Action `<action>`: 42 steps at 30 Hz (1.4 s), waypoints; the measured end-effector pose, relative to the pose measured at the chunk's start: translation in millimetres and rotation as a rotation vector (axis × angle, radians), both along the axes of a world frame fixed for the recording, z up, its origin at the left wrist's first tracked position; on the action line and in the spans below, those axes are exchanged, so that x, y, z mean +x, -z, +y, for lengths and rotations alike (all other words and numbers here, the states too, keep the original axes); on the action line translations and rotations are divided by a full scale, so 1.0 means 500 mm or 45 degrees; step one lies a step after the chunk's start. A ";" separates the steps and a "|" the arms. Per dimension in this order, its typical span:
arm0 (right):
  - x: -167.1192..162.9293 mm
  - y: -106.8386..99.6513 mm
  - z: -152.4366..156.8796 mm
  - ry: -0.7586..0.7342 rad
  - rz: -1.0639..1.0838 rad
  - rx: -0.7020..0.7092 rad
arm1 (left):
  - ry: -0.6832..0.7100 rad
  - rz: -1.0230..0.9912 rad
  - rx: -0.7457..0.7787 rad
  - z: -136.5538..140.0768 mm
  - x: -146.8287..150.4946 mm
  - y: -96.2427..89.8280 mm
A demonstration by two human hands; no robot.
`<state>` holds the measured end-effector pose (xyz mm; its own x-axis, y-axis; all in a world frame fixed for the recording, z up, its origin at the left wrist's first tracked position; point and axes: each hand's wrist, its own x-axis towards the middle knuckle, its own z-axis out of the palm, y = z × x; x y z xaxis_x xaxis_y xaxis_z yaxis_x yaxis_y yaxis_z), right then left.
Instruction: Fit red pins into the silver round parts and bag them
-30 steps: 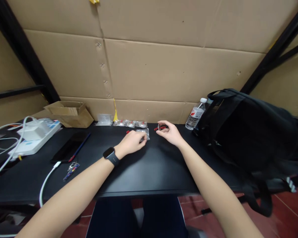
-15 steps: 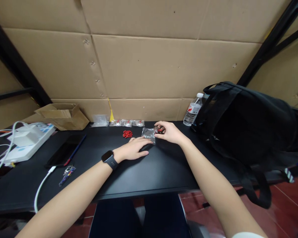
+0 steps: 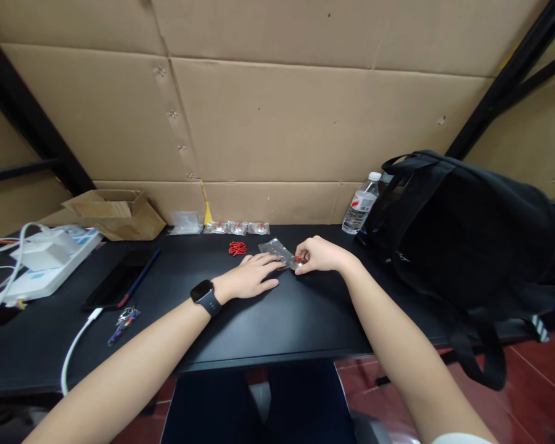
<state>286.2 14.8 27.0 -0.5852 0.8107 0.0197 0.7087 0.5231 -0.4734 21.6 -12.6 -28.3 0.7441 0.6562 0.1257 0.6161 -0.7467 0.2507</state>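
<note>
My left hand [image 3: 250, 277], with a watch [image 3: 205, 298] on its wrist, lies flat on the black desk with fingers spread. Its fingertips press on the near edge of a clear plastic bag [image 3: 274, 247]. Between thumb and fingers, my right hand [image 3: 322, 253] grips a small round shiny piece with a red part [image 3: 296, 264] at the bag's right end. Whether the piece is partly inside the bag I cannot tell. Beyond my left hand is a small heap of red pieces [image 3: 237, 248]. Three bagged round pieces [image 3: 237, 228] with red parts line the back of the desk.
Flat clear bags [image 3: 186, 222] and an open paper bag [image 3: 115, 216] stand at the back left. A phone [image 3: 115, 280], keychain [image 3: 124, 325] and power strip [image 3: 50, 271] are on the left. A water bottle [image 3: 361, 206] and black backpack [image 3: 467, 246] occupy the right.
My right hand has brought the round piece down and nearer to my left fingertips. The clear bag has turned and now slants toward the piece. My left hand has stayed nearly still.
</note>
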 end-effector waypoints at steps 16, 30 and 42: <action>-0.018 0.024 0.013 0.005 -0.046 0.135 | 0.042 -0.007 -0.027 0.003 -0.005 -0.003; -0.016 0.037 0.017 -0.102 0.134 0.067 | 0.051 -0.050 -0.053 0.007 -0.008 -0.001; -0.054 0.038 0.007 -0.049 0.189 0.103 | 0.028 0.019 -0.080 0.003 -0.006 -0.009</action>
<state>259.3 18.1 7.9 -0.6016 0.7800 0.1723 0.6130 0.5891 -0.5265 18.8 -11.1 -23.9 0.7599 0.6459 0.0735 0.6037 -0.7431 0.2887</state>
